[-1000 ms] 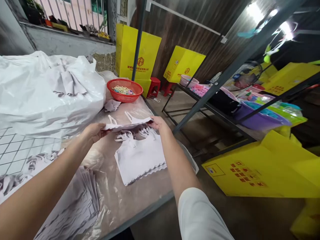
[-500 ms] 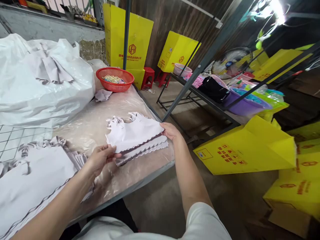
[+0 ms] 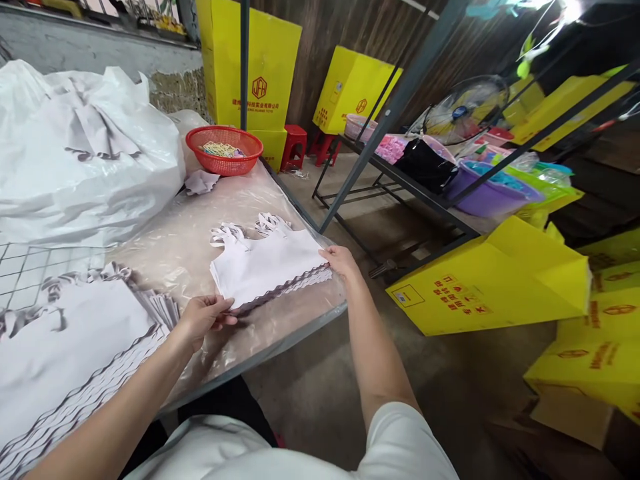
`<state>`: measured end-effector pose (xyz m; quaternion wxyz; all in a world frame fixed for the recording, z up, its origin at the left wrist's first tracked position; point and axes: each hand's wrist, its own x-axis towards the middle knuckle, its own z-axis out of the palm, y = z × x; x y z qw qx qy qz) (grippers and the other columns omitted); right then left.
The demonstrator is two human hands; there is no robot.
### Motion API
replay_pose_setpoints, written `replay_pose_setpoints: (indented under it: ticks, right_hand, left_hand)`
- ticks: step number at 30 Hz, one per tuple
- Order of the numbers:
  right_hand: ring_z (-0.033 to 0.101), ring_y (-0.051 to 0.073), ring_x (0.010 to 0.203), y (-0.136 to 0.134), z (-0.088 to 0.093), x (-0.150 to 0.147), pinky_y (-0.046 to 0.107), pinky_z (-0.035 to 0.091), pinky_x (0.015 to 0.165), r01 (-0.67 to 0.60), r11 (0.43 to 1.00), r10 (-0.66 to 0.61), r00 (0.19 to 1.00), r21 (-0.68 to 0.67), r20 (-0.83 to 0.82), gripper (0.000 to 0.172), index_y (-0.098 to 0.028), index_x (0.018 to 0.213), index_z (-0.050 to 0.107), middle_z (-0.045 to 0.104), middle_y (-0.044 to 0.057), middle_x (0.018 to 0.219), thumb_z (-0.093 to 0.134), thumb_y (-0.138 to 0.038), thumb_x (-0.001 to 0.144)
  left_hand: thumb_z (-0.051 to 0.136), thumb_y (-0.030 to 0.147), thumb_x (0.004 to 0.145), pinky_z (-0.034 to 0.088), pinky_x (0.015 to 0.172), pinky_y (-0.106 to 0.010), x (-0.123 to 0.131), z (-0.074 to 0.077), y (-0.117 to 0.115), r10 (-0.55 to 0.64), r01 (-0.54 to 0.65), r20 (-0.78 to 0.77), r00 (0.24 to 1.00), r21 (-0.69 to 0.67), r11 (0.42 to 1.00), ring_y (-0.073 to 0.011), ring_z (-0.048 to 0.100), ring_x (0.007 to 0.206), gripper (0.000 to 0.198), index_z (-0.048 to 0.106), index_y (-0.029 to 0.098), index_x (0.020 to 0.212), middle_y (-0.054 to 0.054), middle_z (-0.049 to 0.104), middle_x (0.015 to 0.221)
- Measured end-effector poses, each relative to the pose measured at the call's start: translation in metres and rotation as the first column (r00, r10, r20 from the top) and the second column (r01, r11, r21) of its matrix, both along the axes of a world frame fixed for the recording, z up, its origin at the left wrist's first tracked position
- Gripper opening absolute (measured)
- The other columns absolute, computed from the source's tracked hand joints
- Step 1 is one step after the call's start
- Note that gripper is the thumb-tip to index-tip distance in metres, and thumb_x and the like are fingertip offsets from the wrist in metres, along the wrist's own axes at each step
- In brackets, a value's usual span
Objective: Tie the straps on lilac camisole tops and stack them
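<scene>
A small stack of pale grey-lilac strappy tops (image 3: 270, 263) with wavy hems lies on the plastic-covered table (image 3: 280, 333). My left hand (image 3: 206, 319) pinches the near left corner of the uppermost top between thumb and fingers. At the opposite end, my right hand (image 3: 343, 261) grips that top's right corner. Loose straps curl at its far edge, and the hems of the tops beneath show along the near side. By my left forearm is a larger pile of similar tops (image 3: 85, 340), layered with their wavy hems offset.
A large white plastic bag (image 3: 145, 193) with grey fabric on it fills the table's far left. Behind the stack stands a red basket (image 3: 245, 162) of small bands. Metal frame bars, a purple tub (image 3: 493, 193) and a yellow box (image 3: 490, 287) are to the right.
The top between my hands has come down onto the stack, its hem now closer in line with those below. My hands have shifted slightly, still at its corners.
</scene>
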<state>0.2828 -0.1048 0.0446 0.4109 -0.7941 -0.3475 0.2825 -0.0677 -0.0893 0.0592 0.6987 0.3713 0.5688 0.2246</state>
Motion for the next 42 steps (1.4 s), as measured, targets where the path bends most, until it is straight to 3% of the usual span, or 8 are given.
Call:
replay_pose_setpoints:
  ticks: [9, 13, 16, 22, 29, 35, 39, 42]
  right_hand:
    - [0.063, 0.024, 0.083, -0.007, 0.006, -0.007, 0.033, 0.047, 0.082, 0.048, 0.995, -0.019, 0.948, -0.082, 0.318, 0.012, -0.02, 0.071, 0.062, 0.066, 0.006, 0.077, 0.07, -0.026, 0.077]
    - [0.055, 0.032, 0.117, 0.002, 0.014, -0.032, 0.044, 0.042, 0.099, 0.038, 0.999, -0.044, 0.731, 0.024, 0.681, 0.033, -0.013, 0.115, 0.064, 0.062, 0.021, 0.122, 0.055, -0.033, 0.092]
    - [0.038, 0.034, 0.138, 0.02, 0.008, -0.064, 0.05, 0.035, 0.109, -0.161, 0.986, 0.068, 0.608, 0.039, 0.791, 0.049, -0.015, 0.14, 0.051, 0.046, 0.021, 0.148, 0.044, -0.039, 0.098]
    - [0.024, 0.034, 0.149, 0.044, -0.02, -0.101, 0.062, 0.027, 0.113, -0.291, 0.913, 0.405, 0.567, -0.286, 0.717, 0.053, -0.027, 0.151, 0.042, 0.035, 0.015, 0.159, 0.037, -0.044, 0.1]
    - [0.038, 0.038, 0.14, 0.054, -0.029, -0.084, 0.064, 0.036, 0.103, -0.302, 0.932, 0.335, 0.507, -0.2, 0.794, 0.057, -0.022, 0.14, 0.056, 0.044, 0.02, 0.151, 0.038, -0.053, 0.095]
    - [0.06, 0.037, 0.107, 0.041, -0.012, -0.157, 0.055, 0.046, 0.095, -0.41, 0.877, 0.145, 0.722, 0.25, 0.676, 0.053, -0.018, 0.107, 0.069, 0.066, 0.022, 0.108, 0.042, -0.061, 0.09]
    - [0.064, 0.028, 0.091, 0.028, -0.009, -0.27, 0.043, 0.053, 0.084, -0.689, 0.702, 0.539, 0.679, 0.179, 0.498, 0.046, -0.022, 0.098, 0.07, 0.07, 0.014, 0.097, 0.045, -0.06, 0.091]
    - [0.062, 0.028, 0.093, 0.035, -0.013, -0.328, 0.041, 0.05, 0.084, -0.769, 0.632, 0.593, 0.563, 0.1, 0.575, 0.044, -0.021, 0.098, 0.071, 0.07, 0.012, 0.095, 0.049, -0.059, 0.091]
  left_hand:
    - [0.075, 0.049, 0.06, 0.042, 0.05, -0.027, -0.007, -0.02, 0.005, -0.021, 0.12, -0.295, 0.955, 0.323, 0.939, -0.0227, 0.067, 0.061, 0.037, 0.057, 0.019, 0.073, -0.008, 0.071, 0.072]
    - [0.053, 0.042, 0.086, 0.051, 0.092, -0.048, 0.01, -0.021, 0.007, 0.258, 0.342, -0.518, 0.816, 0.792, 0.506, -0.0343, 0.062, 0.114, 0.044, 0.06, 0.012, 0.118, -0.02, 0.066, 0.122]
    - [0.045, 0.039, 0.095, 0.03, 0.116, -0.057, 0.04, -0.022, 0.013, 0.266, 0.551, -0.608, 0.748, 0.792, 0.261, -0.0378, 0.032, 0.146, 0.055, 0.046, 0.008, 0.142, -0.023, 0.041, 0.154]
    - [0.048, 0.051, 0.093, 0.02, 0.118, -0.065, 0.07, -0.04, 0.032, 0.124, 0.738, -0.815, 0.565, 0.567, 0.366, -0.046, 0.018, 0.149, 0.074, 0.035, 0.009, 0.153, -0.022, 0.031, 0.16]
    - [0.053, 0.052, 0.09, 0.019, 0.119, -0.066, 0.061, -0.03, 0.026, 0.031, 0.677, -0.745, 0.666, 0.622, 0.394, -0.0469, 0.016, 0.149, 0.08, 0.034, 0.008, 0.153, -0.023, 0.027, 0.161]
    - [0.055, 0.031, 0.088, 0.032, 0.117, -0.055, -0.072, -0.002, -0.012, 0.295, 0.512, -0.582, 0.758, 0.811, 0.285, -0.0347, 0.04, 0.14, 0.027, 0.066, 0.023, 0.112, -0.015, 0.055, 0.141]
    - [0.054, 0.039, 0.088, 0.038, 0.106, -0.06, -0.22, -0.007, -0.059, 0.795, 0.167, -0.485, 0.363, 0.874, 0.457, -0.0388, 0.05, 0.123, 0.036, 0.061, 0.015, 0.115, -0.022, 0.057, 0.126]
    - [0.053, 0.054, 0.084, 0.04, 0.101, -0.061, -0.291, -0.026, -0.09, 0.779, -0.097, -0.595, 0.197, 0.779, 0.619, -0.0424, 0.049, 0.12, 0.053, 0.06, 0.012, 0.115, -0.022, 0.057, 0.123]
